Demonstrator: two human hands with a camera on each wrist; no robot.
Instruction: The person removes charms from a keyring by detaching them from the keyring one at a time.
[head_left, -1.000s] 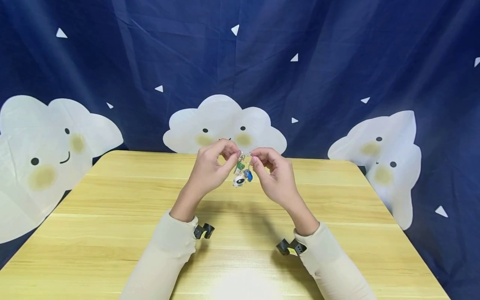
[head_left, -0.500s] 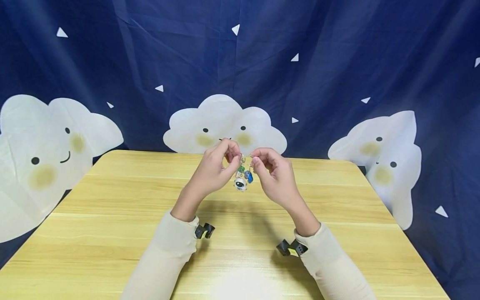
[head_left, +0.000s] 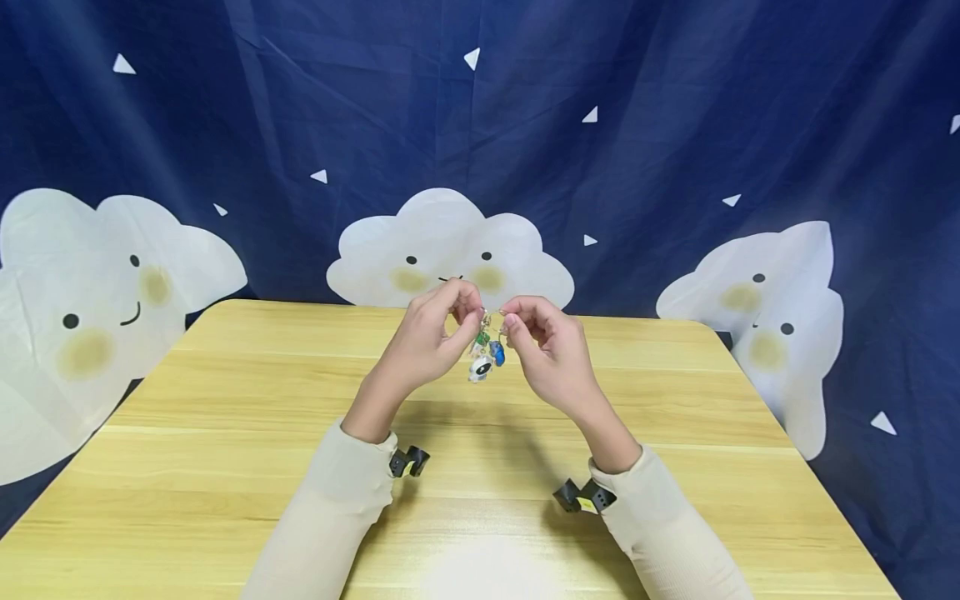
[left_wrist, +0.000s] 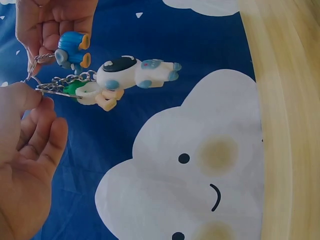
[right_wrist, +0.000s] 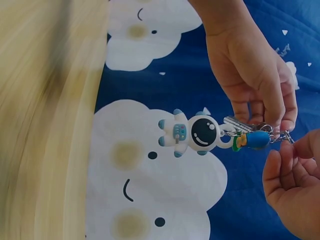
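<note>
My left hand (head_left: 437, 335) pinches a metal key ring between thumb and fingertips, above the far half of the table. From it hang a white and pale-blue astronaut keychain (right_wrist: 192, 134), a small figure with green on it (left_wrist: 75, 88), and what look like flat metal keys (right_wrist: 239, 125). Just to the right, my right hand (head_left: 551, 350) pinches the ring end of a short chain (right_wrist: 283, 137). A blue figure keychain with orange feet (left_wrist: 73, 48) dangles from that chain. The rings of both meet between the fingertips; whether they are linked is too small to tell.
Below the hands lies a light wooden table (head_left: 480, 467). A dark blue curtain (head_left: 637, 167) with white cloud faces (head_left: 450, 242) hangs behind its far edge. Each wrist wears a small black camera (head_left: 408, 462).
My left hand has shifted slightly to the right, and the astronaut keychain hangs a little lower and has swung round. My right hand stays almost still, still pinching the chain.
</note>
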